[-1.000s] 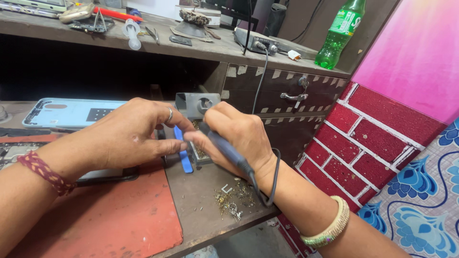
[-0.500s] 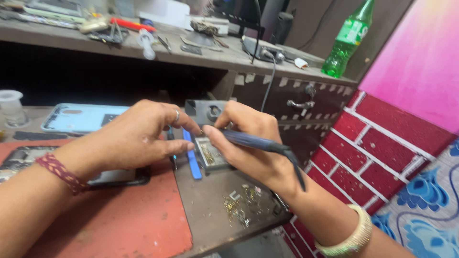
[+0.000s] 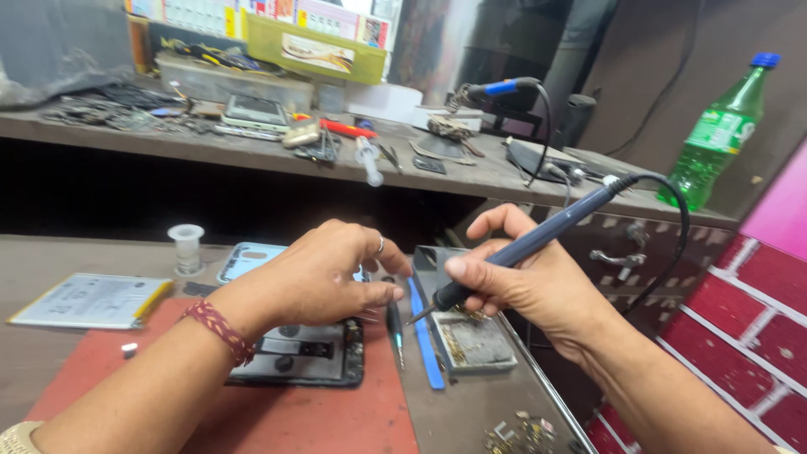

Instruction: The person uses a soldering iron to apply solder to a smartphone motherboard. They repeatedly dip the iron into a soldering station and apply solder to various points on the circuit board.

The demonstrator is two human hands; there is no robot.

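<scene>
Right hand (image 3: 530, 290) grips a soldering iron (image 3: 538, 240) — tip over the metal tray (image 3: 475, 340); left hand (image 3: 328, 273) (fingers pinched, contents unclear) hovers above the opened phone (image 3: 307, 357).

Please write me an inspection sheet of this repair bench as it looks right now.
Surface: grey bench with a red mat at the near left.
Job's things: soldering iron in the right hand, tip down near a grimy metal tray; opened phone on the mat under the left hand.
Clutter: blue pry tool, screwdriver, flat battery, white spool, loose small parts; tools and phone parts on the back shelf.
Grippers: right hand grips the iron like a pen; left hand rests on the phone, whether it pinches anything cannot be told.
Cables: black cord loops from the iron's rear.
Surroundings: green bottle, red brick-pattern wall.
</scene>
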